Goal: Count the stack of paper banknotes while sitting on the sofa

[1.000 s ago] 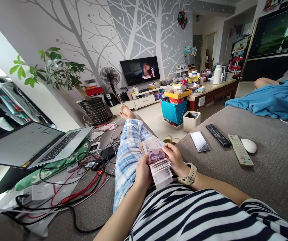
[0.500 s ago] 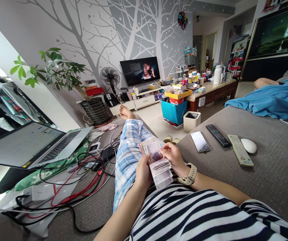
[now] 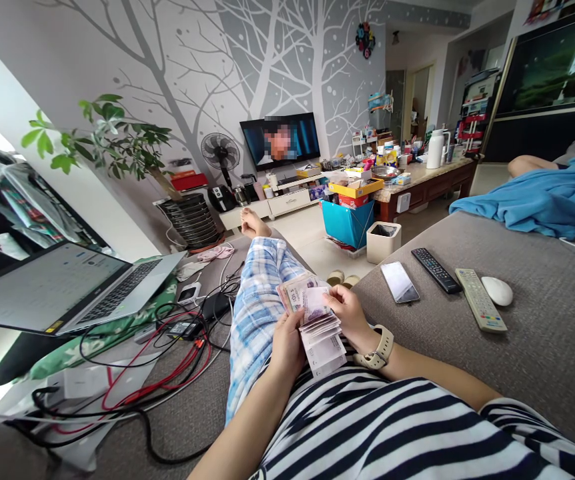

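A stack of banknotes (image 3: pixel 317 327) rests over my lap, above blue plaid trousers. My left hand (image 3: pixel 287 347) grips the stack from the left side, thumb on top. My right hand (image 3: pixel 350 313), with a beige watch on its wrist, pinches the top purple note (image 3: pixel 310 300) at its right edge and holds it lifted toward the far end of the stack. I sit on a grey sofa (image 3: pixel 542 333) with one leg stretched out.
A phone (image 3: pixel 399 281), two remotes (image 3: pixel 435 269) (image 3: pixel 480 298) and a white mouse (image 3: pixel 496 290) lie on the sofa to my right. An open laptop (image 3: pixel 62 287) and tangled cables (image 3: pixel 167 353) sit to my left. Another person under a blue blanket (image 3: pixel 547 193) lies at far right.
My right hand has peeled the top purple note forward off the stack, away from me. The left hand holds steady. The television picture changed.
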`<action>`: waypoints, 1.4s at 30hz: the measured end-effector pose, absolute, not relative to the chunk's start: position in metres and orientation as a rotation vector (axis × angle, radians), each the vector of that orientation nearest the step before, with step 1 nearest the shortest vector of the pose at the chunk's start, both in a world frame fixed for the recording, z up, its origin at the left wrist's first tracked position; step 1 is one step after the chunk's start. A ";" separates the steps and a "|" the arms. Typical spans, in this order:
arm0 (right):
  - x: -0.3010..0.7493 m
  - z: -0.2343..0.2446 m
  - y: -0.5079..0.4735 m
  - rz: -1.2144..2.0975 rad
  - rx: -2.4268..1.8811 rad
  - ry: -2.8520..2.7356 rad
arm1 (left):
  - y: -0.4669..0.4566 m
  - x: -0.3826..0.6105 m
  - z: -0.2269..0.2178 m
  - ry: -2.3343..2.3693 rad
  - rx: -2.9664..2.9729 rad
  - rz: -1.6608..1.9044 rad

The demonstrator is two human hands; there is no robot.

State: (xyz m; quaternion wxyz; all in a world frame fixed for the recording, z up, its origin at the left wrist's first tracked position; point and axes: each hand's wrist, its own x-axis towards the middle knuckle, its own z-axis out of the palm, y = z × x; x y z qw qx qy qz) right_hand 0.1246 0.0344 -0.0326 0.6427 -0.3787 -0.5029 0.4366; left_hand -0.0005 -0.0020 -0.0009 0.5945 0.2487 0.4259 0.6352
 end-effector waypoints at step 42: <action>0.126 -0.024 0.027 1.031 -0.786 -1.139 | 0.002 0.002 -0.001 0.944 0.564 1.450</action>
